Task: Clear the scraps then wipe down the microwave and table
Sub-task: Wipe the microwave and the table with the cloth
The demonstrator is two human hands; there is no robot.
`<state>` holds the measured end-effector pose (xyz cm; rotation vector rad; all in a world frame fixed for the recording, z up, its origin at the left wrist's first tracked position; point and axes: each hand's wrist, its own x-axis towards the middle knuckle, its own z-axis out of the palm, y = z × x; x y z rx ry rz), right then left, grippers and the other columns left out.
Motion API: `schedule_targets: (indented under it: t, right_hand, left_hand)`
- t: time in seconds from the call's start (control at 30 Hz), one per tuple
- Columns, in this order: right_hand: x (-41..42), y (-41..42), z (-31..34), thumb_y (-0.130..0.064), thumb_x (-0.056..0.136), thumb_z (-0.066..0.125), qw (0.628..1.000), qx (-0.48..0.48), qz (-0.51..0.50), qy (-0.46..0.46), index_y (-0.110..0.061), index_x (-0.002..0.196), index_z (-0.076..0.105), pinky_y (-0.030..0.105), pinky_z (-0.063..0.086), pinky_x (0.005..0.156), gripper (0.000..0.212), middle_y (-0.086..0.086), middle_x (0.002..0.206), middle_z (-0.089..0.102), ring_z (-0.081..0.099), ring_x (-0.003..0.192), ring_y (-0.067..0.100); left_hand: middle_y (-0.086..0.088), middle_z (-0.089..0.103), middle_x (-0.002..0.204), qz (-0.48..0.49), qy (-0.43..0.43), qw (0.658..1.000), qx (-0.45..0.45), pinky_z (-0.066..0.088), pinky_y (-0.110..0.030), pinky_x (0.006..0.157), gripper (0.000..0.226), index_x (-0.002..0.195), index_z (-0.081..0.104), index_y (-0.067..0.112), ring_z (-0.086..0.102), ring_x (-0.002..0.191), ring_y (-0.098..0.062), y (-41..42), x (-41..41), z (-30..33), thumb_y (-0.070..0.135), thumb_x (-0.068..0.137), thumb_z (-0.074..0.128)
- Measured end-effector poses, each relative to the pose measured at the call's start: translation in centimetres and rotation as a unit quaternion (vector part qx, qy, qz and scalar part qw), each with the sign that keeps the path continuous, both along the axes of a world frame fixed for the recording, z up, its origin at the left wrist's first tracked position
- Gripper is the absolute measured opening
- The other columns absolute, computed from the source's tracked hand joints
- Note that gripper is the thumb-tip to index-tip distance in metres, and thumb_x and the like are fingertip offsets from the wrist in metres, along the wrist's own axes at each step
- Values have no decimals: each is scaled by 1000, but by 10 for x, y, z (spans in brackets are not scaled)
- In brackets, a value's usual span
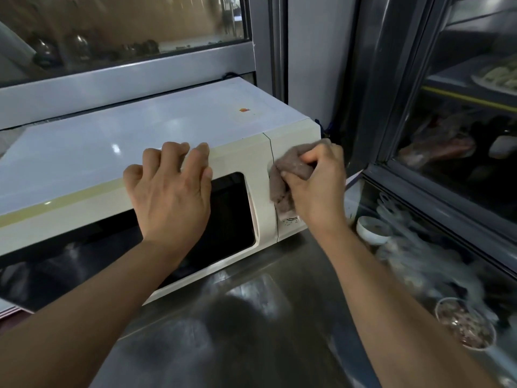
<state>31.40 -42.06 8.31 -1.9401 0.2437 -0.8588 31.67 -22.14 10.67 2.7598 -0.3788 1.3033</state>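
A cream-white microwave (pixel 156 141) is seen standing on a stainless steel table (pixel 251 317), door closed, dark window facing the camera. The left hand (pixel 170 189) is laid over the microwave's top front edge above the door window, fingers bent over the edge onto the top, nothing gripped. The right hand (pixel 316 186) is clenched on a bunched brown-grey cloth (pixel 288 177), which is pressed against the control panel at the microwave's right end; part of the cloth hangs below the fist, just above a dial (pixel 291 219). The hands are kept apart, one on each side of the door seam. A small orange sticker (pixel 244 109) is visible on the microwave's top. To the right, a glass display case (pixel 436 191) is set beside the table, with a small white bowl (pixel 372 229) and a bowl of brownish food (pixel 465 327) behind the glass. Scraps cannot be made out on the table.
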Motion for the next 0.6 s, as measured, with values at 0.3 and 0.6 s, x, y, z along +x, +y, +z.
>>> schedule_targets:
  t: [0.3,0.6]
  right_hand:
    - [10,-52,-2,-9,73,79,976,178,59,107,-25,72,49,51,57,66,33,10,90,64,68,86,35]
    - [-5,-70,-35,-6,74,75,994,99,-39,38,-22,92,62,27,52,80,27,-2,91,64,62,84,11]
  left_hand:
    - [-8,58,108,4,-3,1000,6,32,-42,75,28,118,56,20,49,92,-33,-1,0,0,26,93,45]
    - [-9,57,108,5,-10,1000,14,30,-43,76,28,120,54,19,46,93,-33,1,0,-1,27,94,46]
